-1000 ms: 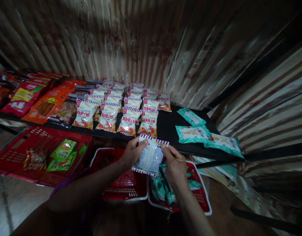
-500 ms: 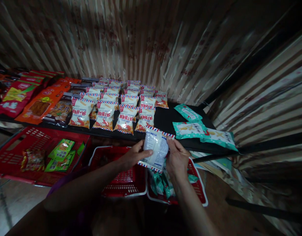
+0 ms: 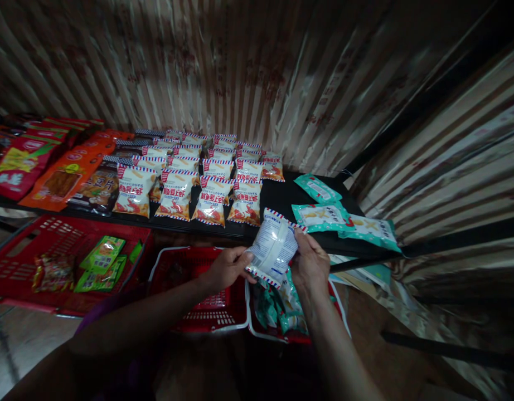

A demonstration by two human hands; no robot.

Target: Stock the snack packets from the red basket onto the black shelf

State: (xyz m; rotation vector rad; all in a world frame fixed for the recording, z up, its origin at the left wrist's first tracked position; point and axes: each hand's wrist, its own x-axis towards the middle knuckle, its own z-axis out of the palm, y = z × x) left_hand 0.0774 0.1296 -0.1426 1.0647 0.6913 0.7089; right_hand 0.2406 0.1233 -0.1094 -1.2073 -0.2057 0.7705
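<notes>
A white snack bag with red-and-blue striped ends is held tilted between my two hands, its printed back with the long seam facing me. My left hand pinches its lower left corner. My right hand grips its right edge, fingers partly hidden behind it. Just beyond stand rows of like snack bags on the black shelf, fronts toward me. Below my hands, a red basket with a white rim holds several teal snack bags.
More teal bags lie at the shelf's right end. Orange bags, red bags and brown bags fill the left. A middle red basket and a left red basket with green packets sit below. A striped curtain hangs behind.
The held bag has turned clockwise and shifted slightly right, still in both hands. My left thumb has slid from the bag's middle to its lower left corner.
</notes>
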